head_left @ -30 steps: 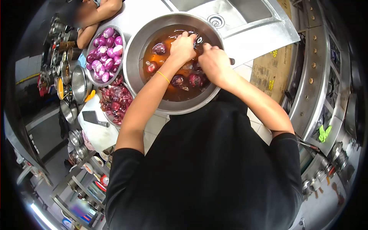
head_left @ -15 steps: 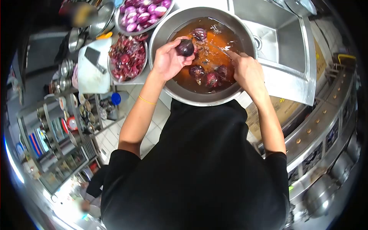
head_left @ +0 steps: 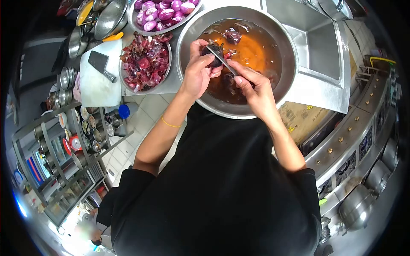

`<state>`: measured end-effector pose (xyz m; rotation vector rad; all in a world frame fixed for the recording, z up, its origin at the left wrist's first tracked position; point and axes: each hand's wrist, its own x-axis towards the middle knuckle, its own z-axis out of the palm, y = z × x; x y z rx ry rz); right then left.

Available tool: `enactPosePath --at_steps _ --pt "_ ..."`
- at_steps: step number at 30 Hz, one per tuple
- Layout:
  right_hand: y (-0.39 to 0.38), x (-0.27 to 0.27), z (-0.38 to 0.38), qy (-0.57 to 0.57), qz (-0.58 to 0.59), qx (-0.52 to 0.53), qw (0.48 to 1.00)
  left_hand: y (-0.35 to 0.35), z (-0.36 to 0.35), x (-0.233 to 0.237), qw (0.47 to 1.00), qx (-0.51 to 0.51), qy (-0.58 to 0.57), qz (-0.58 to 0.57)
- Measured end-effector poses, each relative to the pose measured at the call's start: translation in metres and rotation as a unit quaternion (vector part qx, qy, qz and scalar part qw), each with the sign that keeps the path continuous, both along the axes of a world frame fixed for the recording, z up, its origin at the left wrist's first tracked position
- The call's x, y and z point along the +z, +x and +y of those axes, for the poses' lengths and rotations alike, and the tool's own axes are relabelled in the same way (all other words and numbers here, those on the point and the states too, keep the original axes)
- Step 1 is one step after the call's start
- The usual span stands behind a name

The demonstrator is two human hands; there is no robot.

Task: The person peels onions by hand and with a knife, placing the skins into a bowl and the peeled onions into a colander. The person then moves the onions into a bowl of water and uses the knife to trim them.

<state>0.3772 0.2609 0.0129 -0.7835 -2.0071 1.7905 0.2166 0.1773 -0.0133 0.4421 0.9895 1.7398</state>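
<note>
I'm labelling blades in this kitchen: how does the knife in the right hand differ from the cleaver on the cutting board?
The knife has a narrow blade; the cleaver has a broad, rectangular one.
The knife is held in the right hand, its blade across the dark onion; the cleaver lies flat on the cutting board.
The knife's handle is mostly covered by the hand, while the cleaver's is exposed.
Both are bladed tools.

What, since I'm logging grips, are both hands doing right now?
Left hand: closed around an onion.
Right hand: closed on a knife.
</note>
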Motion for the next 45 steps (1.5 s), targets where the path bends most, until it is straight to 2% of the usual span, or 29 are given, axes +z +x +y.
enactPosePath --at_steps 5,7,8,9,10,12,14,15,16,17,18,20,21,22,24,26,27,28,29,32,34,36,37,42,44,45 --pt "-0.005 0.004 -0.015 -0.015 0.001 -0.024 1.0 -0.008 -0.004 -0.001 1.0 0.0 0.015 0.02" --pt "-0.008 0.012 -0.018 -0.069 -0.029 -0.034 0.997 -0.008 -0.004 0.002 0.999 -0.003 0.027 0.035" --pt "-0.01 0.01 -0.02 -0.069 -0.029 -0.038 0.996 -0.006 -0.005 0.005 0.995 0.016 0.021 0.092" --pt "-0.013 0.007 -0.022 -0.116 0.004 -0.053 0.992 -0.004 -0.004 0.007 0.988 0.036 0.016 0.149" --pt "-0.016 0.006 -0.023 -0.163 0.037 -0.068 0.984 -0.002 -0.003 0.003 0.988 0.033 0.018 0.147" --pt "-0.023 0.009 -0.022 -0.188 0.032 -0.067 0.979 0.001 -0.003 -0.004 0.909 0.076 0.022 0.409" --pt "-0.026 0.01 -0.02 -0.211 0.028 -0.065 0.975 -0.003 -0.004 0.003 0.906 0.091 0.018 0.413" --pt "-0.027 0.008 -0.021 -0.191 0.029 -0.06 0.979 -0.007 -0.007 0.015 0.972 0.035 0.005 0.233" --pt "-0.028 0.007 -0.022 -0.172 0.029 -0.053 0.983 -0.012 -0.01 0.023 0.999 -0.021 -0.009 0.043" --pt "-0.028 0.01 -0.022 -0.124 0.022 -0.042 0.991 -0.017 -0.013 0.027 0.998 -0.053 -0.008 -0.018" --pt "-0.03 0.011 -0.023 -0.123 0.021 -0.034 0.992 -0.016 -0.016 0.027 0.999 -0.046 -0.007 -0.018" --pt "-0.035 0.014 -0.026 -0.122 0.019 -0.034 0.992 -0.01 -0.021 0.027 0.985 0.035 -0.041 0.162" --pt "-0.04 0.017 -0.029 -0.155 0.031 -0.032 0.987 -0.006 -0.024 0.026 0.94 0.098 -0.045 0.325" --pt "-0.046 0.014 -0.03 -0.155 0.029 -0.019 0.987 -0.006 -0.026 0.028 0.894 0.128 0.027 0.428" --pt "-0.061 0.002 -0.032 -0.295 0.067 0.0 0.953 -0.01 -0.038 0.019 0.826 0.147 0.039 0.543" --pt "-0.082 -0.003 -0.041 -0.295 0.092 0.033 0.95 -0.025 -0.051 0.015 0.824 0.187 0.026 0.535" --pt "-0.092 -0.004 -0.046 -0.246 0.08 0.042 0.965 -0.035 -0.06 0.017 0.906 0.178 -0.004 0.383" --pt "-0.104 -0.004 -0.052 -0.196 0.068 0.049 0.977 -0.046 -0.069 0.019 0.961 0.164 -0.029 0.219" --pt "-0.115 0.001 -0.058 -0.165 0.061 0.074 0.982 -0.063 -0.081 0.021 0.989 0.131 0.028 0.062" --pt "-0.155 0.006 -0.083 -0.218 0.055 0.081 0.971 -0.091 -0.111 0.021 0.973 0.202 0.081 0.075" --pt "-0.183 0.005 -0.092 -0.412 0.082 0.103 0.902 -0.117 -0.136 0.016 0.975 0.191 0.107 0.034" --pt "-0.208 0.009 -0.099 -0.522 0.066 0.08 0.846 -0.146 -0.163 0.005 0.971 0.147 0.179 -0.064" --pt "-0.217 0.005 -0.099 -0.545 0.085 0.109 0.827 -0.157 -0.171 0.004 0.974 0.149 0.155 -0.073" --pt "-0.246 0.002 -0.124 -0.478 0.036 0.165 0.862 -0.189 -0.187 -0.018 0.986 0.133 0.069 -0.073" --pt "-0.252 0.0 -0.122 -0.482 0.038 0.124 0.866 -0.2 -0.186 -0.026 0.989 0.148 0.022 -0.017" --pt "-0.256 -0.001 -0.117 -0.487 0.064 0.084 0.867 -0.207 -0.186 -0.03 0.985 0.154 0.053 -0.054"
